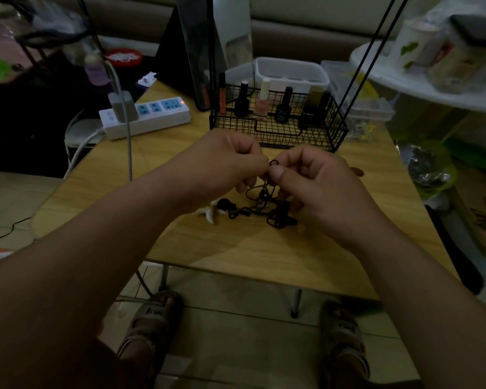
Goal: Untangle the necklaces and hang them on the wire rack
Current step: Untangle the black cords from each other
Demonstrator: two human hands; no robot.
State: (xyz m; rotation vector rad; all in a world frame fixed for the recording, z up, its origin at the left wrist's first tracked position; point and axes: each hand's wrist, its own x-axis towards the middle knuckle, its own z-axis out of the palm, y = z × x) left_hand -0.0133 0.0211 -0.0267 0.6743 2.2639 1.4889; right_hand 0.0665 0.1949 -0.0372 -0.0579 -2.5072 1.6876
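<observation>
- Necklaces (260,210): dark thin cords in one knotted clump. The top is lifted between both hands and the bulk lies on the surface (264,254) just below them. A pale pendant (208,214) sticks out on the clump's left.
- Left hand (230,164): grip closed, pinching a cord at the top of the clump. Right hand (314,186): grip closed too, thumb pinching the small loop right beside it. The hands are almost touching.
- Handling, my read: light, limp, zero stiffness. Thin cord probably slips in the fingers, and knots lock tighter if yanked. The pendant may chip if knocked.
- Where to hold: pinch single strands close to the knot and feed slack through. For hanging, carry by the cord loop, not the pendant.
- Surface: small light-wood table, with the wire rack (275,137) standing near behind the hands. It's a black mesh basket holding nail polish bottles (261,102), with thin rods rising out of frame. The top of the rods is not visible.
- Room: dim. Power strip (149,113) at rear left, clear plastic boxes (292,74) behind the rack, cluttered shelf on the right, tiled floor.
</observation>
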